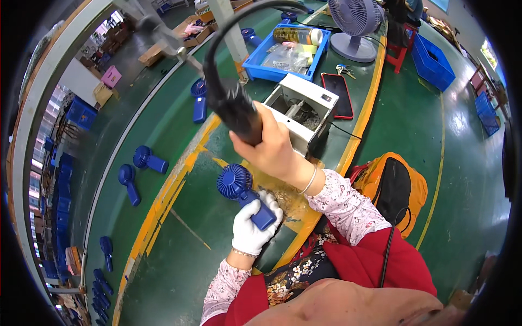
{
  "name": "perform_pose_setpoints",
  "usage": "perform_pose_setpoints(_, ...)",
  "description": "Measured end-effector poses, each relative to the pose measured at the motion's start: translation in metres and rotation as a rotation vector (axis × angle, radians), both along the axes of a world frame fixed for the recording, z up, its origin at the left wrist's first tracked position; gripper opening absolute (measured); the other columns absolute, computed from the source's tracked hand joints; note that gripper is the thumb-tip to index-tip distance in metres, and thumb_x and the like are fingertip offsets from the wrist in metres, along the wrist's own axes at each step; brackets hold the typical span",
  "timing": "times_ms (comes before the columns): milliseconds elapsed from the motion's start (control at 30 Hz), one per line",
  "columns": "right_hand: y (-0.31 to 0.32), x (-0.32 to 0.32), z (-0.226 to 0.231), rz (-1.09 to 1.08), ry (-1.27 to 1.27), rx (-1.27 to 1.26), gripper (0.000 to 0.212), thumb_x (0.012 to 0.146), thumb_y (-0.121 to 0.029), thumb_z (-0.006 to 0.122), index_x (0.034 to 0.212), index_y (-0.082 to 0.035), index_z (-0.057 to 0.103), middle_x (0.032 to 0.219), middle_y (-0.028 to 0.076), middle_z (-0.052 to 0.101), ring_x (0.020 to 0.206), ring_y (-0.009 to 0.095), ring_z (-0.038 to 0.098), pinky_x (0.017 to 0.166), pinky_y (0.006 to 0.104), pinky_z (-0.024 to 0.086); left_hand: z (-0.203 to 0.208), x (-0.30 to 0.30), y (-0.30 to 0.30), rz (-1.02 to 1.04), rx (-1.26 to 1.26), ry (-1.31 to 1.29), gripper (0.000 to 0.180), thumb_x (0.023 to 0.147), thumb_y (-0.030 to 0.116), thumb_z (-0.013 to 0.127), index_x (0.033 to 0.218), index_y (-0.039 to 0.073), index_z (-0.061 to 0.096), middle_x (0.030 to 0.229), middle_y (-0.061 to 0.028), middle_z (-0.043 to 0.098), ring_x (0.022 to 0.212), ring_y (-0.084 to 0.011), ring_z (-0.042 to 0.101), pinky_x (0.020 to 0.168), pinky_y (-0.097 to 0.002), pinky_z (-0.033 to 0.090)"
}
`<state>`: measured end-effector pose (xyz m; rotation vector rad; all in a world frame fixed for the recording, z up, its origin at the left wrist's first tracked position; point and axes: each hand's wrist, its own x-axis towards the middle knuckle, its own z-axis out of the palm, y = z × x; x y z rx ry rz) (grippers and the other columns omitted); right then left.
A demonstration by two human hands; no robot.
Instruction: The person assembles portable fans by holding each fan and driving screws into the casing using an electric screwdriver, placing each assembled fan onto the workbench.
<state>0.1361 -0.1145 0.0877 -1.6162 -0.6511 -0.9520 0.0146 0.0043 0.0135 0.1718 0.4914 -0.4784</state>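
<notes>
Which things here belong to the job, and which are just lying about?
Likely the job:
Blue plastic handheld fan, in the white-gloved left fingers
Black cylindrical tool, in the bare right fingers
Matching blue handheld fans

Apparently lying about:
Black phone with red edge
Orange-and-black backpack
Bunch of metal keys

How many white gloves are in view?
1: the white glove on the left hand, which holds a blue fan. The right hand is bare; other gloves may be hidden.

Room left of fan (247,196), tool (236,108) perhaps overhead
</notes>
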Motion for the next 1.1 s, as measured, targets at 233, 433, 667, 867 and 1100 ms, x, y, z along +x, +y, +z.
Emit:
perform_pose_setpoints(233, 0.005, -0.016, -0.003, 0.129, 0.280, 0.083, 0.047, 0.075, -0.006, 0.072, 0.114, 0.003, 0.048, 0.079, 0.015, 0.063, 0.067, 0.023, 0.065, 0.059, 0.0313, 0.051, -0.018, -0.003, -0.011, 0.021, 0.097, -0.142, 0.020, 0.082, 0.000, 0.056, 0.101, 0.004, 0.051, 0.087, -0.0083, 0.055, 0.077, -0.0203, 0.054, 0.071, -0.0350, 0.047)
perform_pose_setpoints(433, 0.032, -0.043, -0.022, 0.468, 0.490, 0.445, 0.030, 0.079, -0.007, 0.071, 0.101, 0.000, 0.051, 0.077, 0.003, 0.062, 0.066, 0.007, 0.057, 0.062, 0.0228, 0.048, -0.004, -0.003, -0.015, 0.040, 0.275, -0.104, 0.011, 0.085, 0.003, 0.056, 0.095, 0.001, 0.055, 0.083, -0.0083, 0.059, 0.073, -0.0204, 0.060, 0.068, -0.0345, 0.051)
perform_pose_setpoints(667, 0.043, -0.051, -0.031, 0.522, 0.519, 0.407, 0.035, 0.078, -0.010, 0.073, 0.103, 0.000, 0.050, 0.079, 0.003, 0.062, 0.068, 0.009, 0.058, 0.063, 0.0244, 0.048, -0.044, -0.013, -0.006, -0.066, 0.786, -0.555, 0.023, 0.090, 0.011, 0.053, 0.113, 0.005, 0.052, 0.104, -0.0083, 0.059, 0.096, -0.0215, 0.061, 0.083, -0.0395, 0.052)
perform_pose_setpoints(867, 0.045, -0.050, -0.054, 0.483, 0.555, 0.236, 0.044, 0.076, -0.011, 0.074, 0.109, 0.002, 0.047, 0.081, 0.007, 0.062, 0.068, 0.013, 0.059, 0.062, 0.0280, 0.048, -0.056, -0.012, -0.003, -0.159, 1.372, -0.940, 0.030, 0.090, 0.009, 0.051, 0.120, 0.006, 0.045, 0.110, -0.0084, 0.057, 0.101, -0.0197, 0.059, 0.087, -0.0342, 0.052)
perform_pose_setpoints(1100, 0.045, -0.045, -0.053, 0.637, 0.596, 0.153, 0.043, 0.075, -0.010, 0.073, 0.109, 0.000, 0.048, 0.081, 0.007, 0.062, 0.066, 0.012, 0.059, 0.061, 0.0273, 0.048, -0.053, -0.012, -0.002, -0.072, 0.751, -0.552, 0.024, 0.088, 0.004, 0.053, 0.112, 0.004, 0.049, 0.099, -0.0082, 0.058, 0.089, -0.0194, 0.060, 0.077, -0.0363, 0.053)
